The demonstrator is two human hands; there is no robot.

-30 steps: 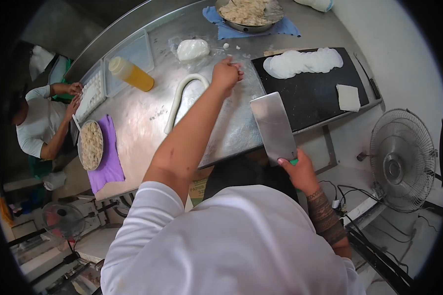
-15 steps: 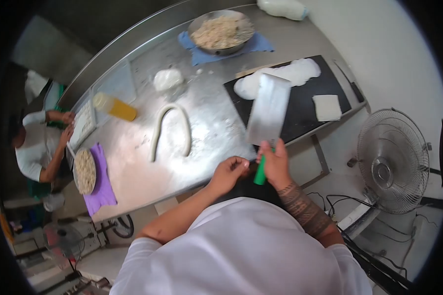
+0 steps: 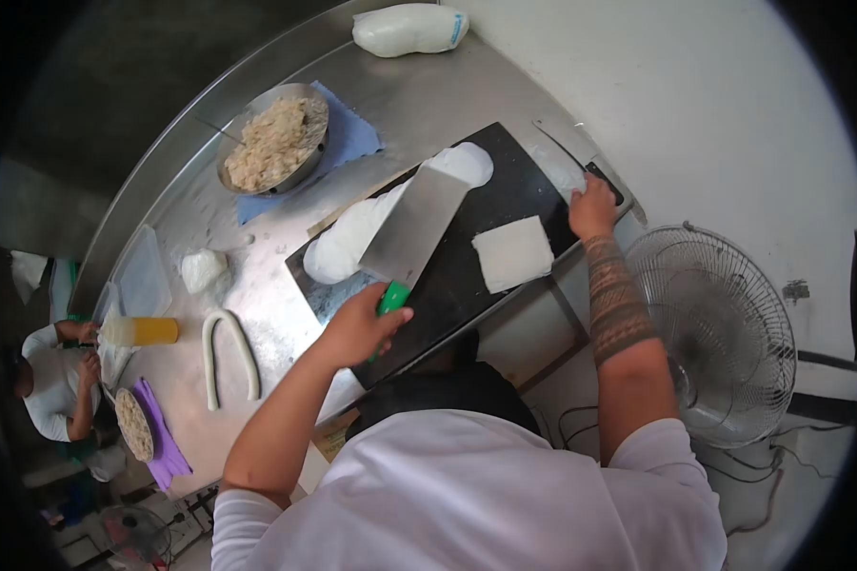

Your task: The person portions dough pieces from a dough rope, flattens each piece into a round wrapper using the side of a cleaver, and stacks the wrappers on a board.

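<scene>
My left hand [image 3: 360, 325] is closed round the green handle of a cleaver [image 3: 417, 228]. Its broad blade lies across a row of overlapping thin white dough rounds [image 3: 338, 249] on a black board [image 3: 452, 276]. My right hand [image 3: 592, 209] reaches past the board's right end, fingers curled beside the black handle of a slim knife [image 3: 560, 145]. Whether it grips that handle or the clear plastic-like piece next to it is hard to make out. A square white stack [image 3: 513, 253], perhaps wrappers, sits on the board between my hands.
A metal bowl of pale filling [image 3: 274, 143] rests on a blue cloth [image 3: 352, 128]. Leftward are wrapped dough [image 3: 204, 271], a bent dough rope [image 3: 229, 352] and a yellow-liquid bottle [image 3: 148, 330]. A co-worker [image 3: 52, 381] works at far left. A fan [image 3: 724, 333] stands close right.
The cleaver has passed from my right hand to my left. My right hand has moved out to the knife at the table's right edge. The view has turned rightward.
</scene>
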